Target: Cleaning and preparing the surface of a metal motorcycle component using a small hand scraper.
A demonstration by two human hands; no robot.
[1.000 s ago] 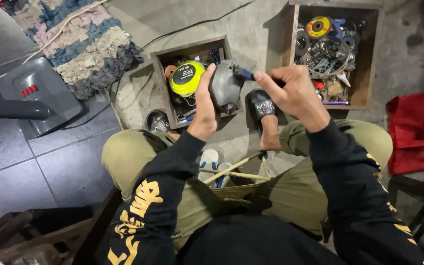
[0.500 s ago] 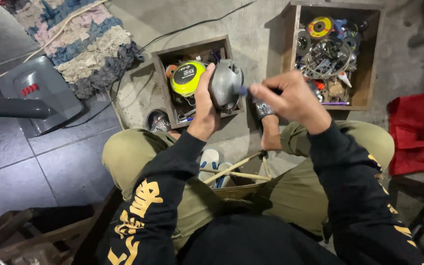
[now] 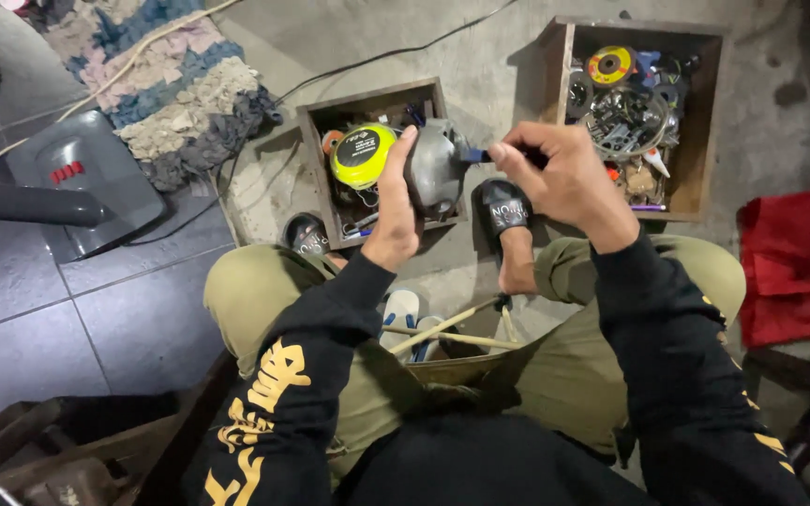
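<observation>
My left hand grips a grey rounded metal housing and holds it up over the open wooden box on the floor. My right hand pinches a blue-handled screwdriver, its tip set against the right side of the housing. A yellow-green round tape measure sits in the box just left of the housing. Both arms wear black sleeves with yellow print.
A second wooden box at upper right holds several metal parts and a yellow disc. A grey fan base and a patterned rug lie left. A red cloth lies right. My sandalled foot rests below the housing.
My right hand has brought the screwdriver in against the housing and shifted slightly right. The housing has turned a little in my left hand.
</observation>
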